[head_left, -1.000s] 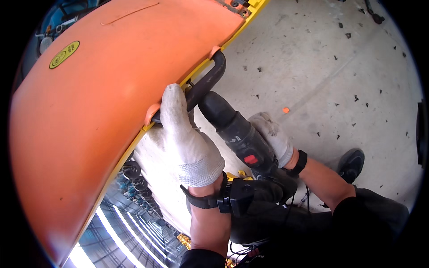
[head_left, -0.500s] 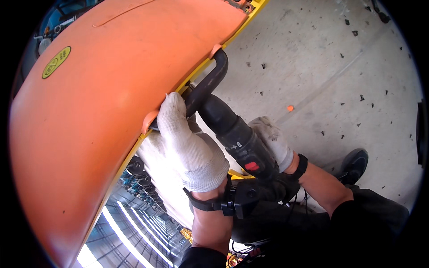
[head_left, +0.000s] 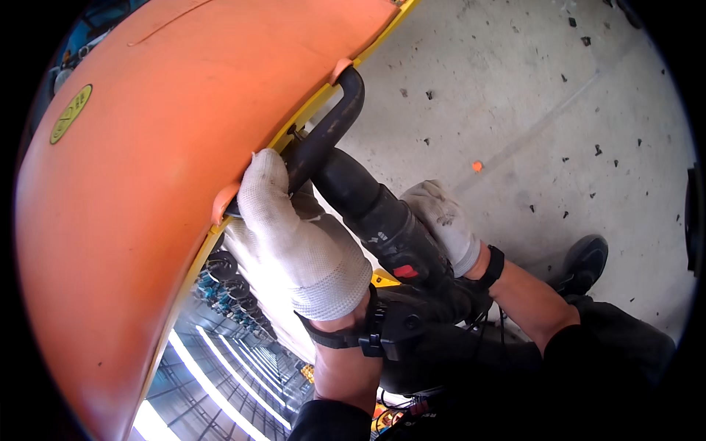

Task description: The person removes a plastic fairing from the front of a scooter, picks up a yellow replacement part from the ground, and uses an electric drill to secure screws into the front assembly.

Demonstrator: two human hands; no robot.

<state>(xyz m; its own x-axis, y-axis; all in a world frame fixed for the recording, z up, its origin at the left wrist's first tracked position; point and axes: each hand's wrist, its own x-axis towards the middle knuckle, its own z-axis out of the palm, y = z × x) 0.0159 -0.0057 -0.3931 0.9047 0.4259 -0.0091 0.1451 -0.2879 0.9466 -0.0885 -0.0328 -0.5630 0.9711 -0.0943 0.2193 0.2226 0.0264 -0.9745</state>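
Note:
A large orange panel (head_left: 169,147) with a yellow edge fills the left side, and a bent black tubular handle (head_left: 327,132) is joined to that edge. My left hand (head_left: 290,235), in a white knitted glove, is closed round the lower bend of the handle. Its thumb lies against the panel's edge; most of its fingers are hidden. In my right hand (head_left: 441,224), also gloved, is a black power tool (head_left: 393,228) with a red mark. The tool's nose reaches beneath the handle, so its tip is hidden. A small dark bolt (head_left: 294,131) shows at the yellow edge behind the handle.
Scattered dark bits and an orange piece (head_left: 477,167) lie on the grey concrete floor (head_left: 500,95). My dark shoe (head_left: 586,259) stands at right. A yellow label (head_left: 71,114) is on the panel. Dark round parts (head_left: 223,266) show below its edge.
The panel, handle, left hand and tool have shifted a little left and up in the picture. The floor has also shifted slightly up. Both hands keep the same hold.

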